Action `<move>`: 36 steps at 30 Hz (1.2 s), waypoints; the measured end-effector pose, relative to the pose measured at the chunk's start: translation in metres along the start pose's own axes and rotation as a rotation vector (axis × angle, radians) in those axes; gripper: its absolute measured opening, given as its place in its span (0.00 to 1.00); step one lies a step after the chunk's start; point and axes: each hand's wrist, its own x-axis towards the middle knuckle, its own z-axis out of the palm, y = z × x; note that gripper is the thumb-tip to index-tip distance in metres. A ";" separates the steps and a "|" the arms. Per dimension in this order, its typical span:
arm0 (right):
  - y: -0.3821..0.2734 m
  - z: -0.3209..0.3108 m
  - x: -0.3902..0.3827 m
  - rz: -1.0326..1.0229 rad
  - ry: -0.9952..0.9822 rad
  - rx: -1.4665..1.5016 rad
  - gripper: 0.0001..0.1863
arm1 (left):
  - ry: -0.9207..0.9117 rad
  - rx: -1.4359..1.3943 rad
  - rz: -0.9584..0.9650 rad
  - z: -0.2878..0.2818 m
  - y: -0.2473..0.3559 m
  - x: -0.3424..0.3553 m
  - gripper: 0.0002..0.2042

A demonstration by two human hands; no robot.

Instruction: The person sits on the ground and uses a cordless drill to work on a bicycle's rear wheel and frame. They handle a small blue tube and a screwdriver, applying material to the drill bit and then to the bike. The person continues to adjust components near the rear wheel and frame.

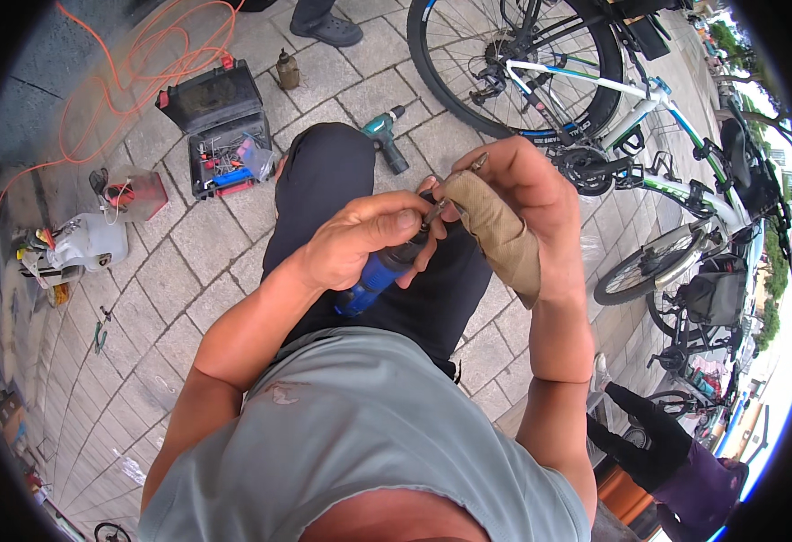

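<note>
My left hand [364, 239] grips a blue-handled tool [373, 275] whose metal tip points toward my right hand. My right hand [522, 194] pinches a small metal part [477, 163] between its fingertips and also holds a tan cloth [500, 233] that hangs down over the palm. Both hands meet above my raised knee in dark trousers [324, 176]. The tool's tip touches or nearly touches the part; I cannot tell which.
A white bicycle [613, 99] stands at the upper right, with more bicycles behind it. On the paving lie an open black toolbox [220, 126], a teal cordless drill [385, 135], a small bottle [288, 70], an orange cable [134, 63] and a white canister [84, 246]. Another person's shoe [328, 29] is at the top.
</note>
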 end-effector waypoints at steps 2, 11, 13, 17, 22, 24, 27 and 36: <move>0.001 0.000 0.000 -0.022 0.006 -0.031 0.07 | 0.034 -0.012 -0.004 -0.001 0.000 0.000 0.21; 0.006 0.005 0.002 0.019 0.048 -0.159 0.10 | 0.074 0.004 -0.079 -0.006 0.003 0.006 0.20; 0.009 0.002 0.004 0.020 0.035 -0.160 0.10 | 0.077 -0.005 -0.105 -0.005 0.005 0.008 0.18; 0.012 -0.001 0.009 0.063 0.033 -0.140 0.10 | 0.134 0.048 -0.154 -0.003 0.016 0.016 0.19; 0.012 -0.007 0.022 0.048 -0.077 0.011 0.09 | 0.163 0.025 -0.337 -0.007 0.038 0.025 0.16; 0.014 -0.007 0.026 0.082 -0.109 0.045 0.09 | 0.191 0.034 -0.407 -0.005 0.046 0.028 0.16; 0.012 -0.006 0.029 0.124 -0.099 0.081 0.10 | 0.228 0.034 -0.465 -0.005 0.051 0.033 0.16; 0.016 -0.008 0.031 0.093 -0.179 0.117 0.08 | 0.306 0.047 -0.469 0.003 0.055 0.036 0.18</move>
